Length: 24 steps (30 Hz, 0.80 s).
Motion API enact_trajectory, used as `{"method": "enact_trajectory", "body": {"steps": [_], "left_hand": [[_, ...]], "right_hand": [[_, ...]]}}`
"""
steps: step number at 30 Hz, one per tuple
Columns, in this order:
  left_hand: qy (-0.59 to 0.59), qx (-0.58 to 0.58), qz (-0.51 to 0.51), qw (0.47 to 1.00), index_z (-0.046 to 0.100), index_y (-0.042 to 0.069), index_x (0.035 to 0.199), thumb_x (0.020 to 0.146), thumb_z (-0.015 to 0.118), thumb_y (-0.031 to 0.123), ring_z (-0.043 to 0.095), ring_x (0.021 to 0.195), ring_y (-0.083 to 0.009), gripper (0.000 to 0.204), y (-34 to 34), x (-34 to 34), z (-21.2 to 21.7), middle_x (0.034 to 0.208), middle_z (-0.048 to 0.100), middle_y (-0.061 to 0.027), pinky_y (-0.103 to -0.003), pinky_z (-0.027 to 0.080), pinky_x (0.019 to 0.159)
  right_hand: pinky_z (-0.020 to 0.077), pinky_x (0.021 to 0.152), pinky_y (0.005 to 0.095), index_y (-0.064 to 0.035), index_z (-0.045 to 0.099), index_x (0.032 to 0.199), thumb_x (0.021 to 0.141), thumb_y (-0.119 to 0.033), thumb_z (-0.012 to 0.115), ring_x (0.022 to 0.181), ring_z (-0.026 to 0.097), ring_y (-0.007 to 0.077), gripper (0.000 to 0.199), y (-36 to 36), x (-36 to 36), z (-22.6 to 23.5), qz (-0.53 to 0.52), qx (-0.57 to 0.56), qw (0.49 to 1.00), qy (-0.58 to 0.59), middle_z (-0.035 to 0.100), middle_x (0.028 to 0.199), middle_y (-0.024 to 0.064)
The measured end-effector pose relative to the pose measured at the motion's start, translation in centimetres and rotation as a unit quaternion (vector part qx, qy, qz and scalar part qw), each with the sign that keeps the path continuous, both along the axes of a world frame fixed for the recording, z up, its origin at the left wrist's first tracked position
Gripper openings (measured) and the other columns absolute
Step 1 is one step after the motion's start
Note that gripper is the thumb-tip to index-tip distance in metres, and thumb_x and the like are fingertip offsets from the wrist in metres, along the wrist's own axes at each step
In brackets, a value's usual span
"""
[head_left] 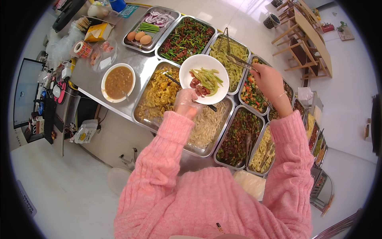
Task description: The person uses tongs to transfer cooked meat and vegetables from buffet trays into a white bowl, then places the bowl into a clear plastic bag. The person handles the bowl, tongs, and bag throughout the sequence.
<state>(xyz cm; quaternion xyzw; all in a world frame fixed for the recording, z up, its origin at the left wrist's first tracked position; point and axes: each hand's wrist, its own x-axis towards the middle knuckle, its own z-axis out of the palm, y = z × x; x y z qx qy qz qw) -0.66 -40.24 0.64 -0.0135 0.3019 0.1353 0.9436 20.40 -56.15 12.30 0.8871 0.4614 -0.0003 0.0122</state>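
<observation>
A white bowl (pixel 187 71) holding pale green vegetable strips (pixel 209 79) and reddish meat slices (pixel 197 88) is gripped at its near rim by my left hand (pixel 186 102), which wears a clear plastic glove. It hovers above the trays, tilted slightly. My bare right hand (pixel 267 79) is closed around metal tongs (pixel 240 61). They reach over a steel tray of green shreds (pixel 232 46); I cannot tell whether their tips hold any. Another slim metal utensil (pixel 226 38) leans in that tray. Below the bowl lie a tray of yellow chunks (pixel 159 93) and one of pale shreds (pixel 207 127).
A bowl of brown soup (pixel 118 83) with a spoon stands left on the steel counter (pixel 139 63). Farther back are a green-bean tray (pixel 186 40) and a tray with eggs and onion (pixel 149 30). Several more food trays (pixel 240 135) run rightward. A faucet (pixel 129 159) sits near left.
</observation>
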Motion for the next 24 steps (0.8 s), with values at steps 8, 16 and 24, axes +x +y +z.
{"method": "enact_trajectory", "body": {"steps": [8,16,24], "left_hand": [[-0.006,-0.014,0.005,1.000,0.034,0.002,0.141,0.058,0.035,-0.013,0.046,0.131,-0.0436,0.084,1.5,-0.9,-0.4,0.137,0.045,-0.0207,-0.064,0.042,0.109],[-0.022,0.009,0.030,0.999,0.037,-0.004,0.135,0.061,0.037,-0.011,0.050,0.128,-0.0408,0.074,1.6,-1.6,-1.3,0.130,0.050,-0.0207,-0.058,0.043,0.110],[-0.001,-0.031,0.001,1.000,0.042,-0.001,0.131,0.056,0.035,-0.013,0.050,0.126,-0.0418,0.076,-1.2,-0.7,0.9,0.128,0.051,-0.0205,-0.063,0.038,0.112]], "right_hand": [[0.0558,0.064,0.0438,-0.0023,0.060,0.104,0.094,-0.020,0.060,0.080,0.069,0.0331,0.020,-1.3,2.2,-9.6,0.019,-0.087,0.993,-0.078,0.064,0.098,0.0147],[0.0515,0.066,0.0435,-0.0031,0.064,0.109,0.093,-0.022,0.065,0.076,0.065,0.0349,0.025,-1.5,-5.6,-3.0,-0.057,0.139,0.982,0.111,0.065,0.086,0.0160],[0.0506,0.059,0.0444,-0.0069,0.064,0.099,0.091,-0.022,0.064,0.069,0.065,0.0345,0.017,-1.9,-11.2,-0.2,-0.033,0.100,0.992,0.074,0.064,0.081,0.0128]]}}
